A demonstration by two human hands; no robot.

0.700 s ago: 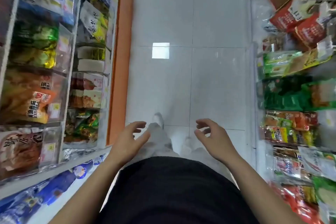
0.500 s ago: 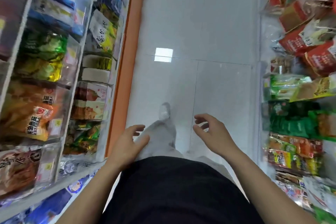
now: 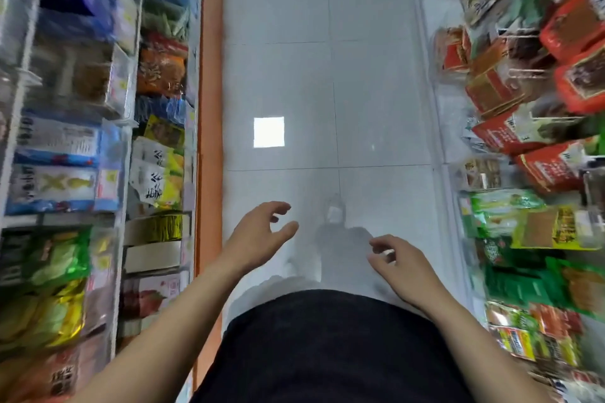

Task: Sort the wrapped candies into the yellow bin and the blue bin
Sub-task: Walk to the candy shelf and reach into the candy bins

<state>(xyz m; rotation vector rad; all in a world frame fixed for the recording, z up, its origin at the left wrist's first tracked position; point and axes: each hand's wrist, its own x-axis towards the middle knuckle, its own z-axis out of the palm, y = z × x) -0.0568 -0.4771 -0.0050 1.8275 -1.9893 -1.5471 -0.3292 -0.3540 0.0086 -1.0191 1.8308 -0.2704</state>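
Orange trim (image 3: 209, 75) edges the snack shelf (image 3: 157, 173) left of the left hand (image 3: 258, 239), which hangs empty over the white tiled floor (image 3: 376, 91), fingers loosely curled. The right hand (image 3: 402, 271) is likewise relaxed and empty. Right of it, red and green packets (image 3: 540, 167) are blurred; I cannot pick out any wrapped candies.

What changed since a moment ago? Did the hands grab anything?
The person walked forward down the aisle: the snack packets on both sides slid past, and the bright patch on the floor sits lower in view. The left hand rose slightly; the right hand dropped slightly. Nothing was grabbed or let go. Both hands stay empty, fingers loosely curled.
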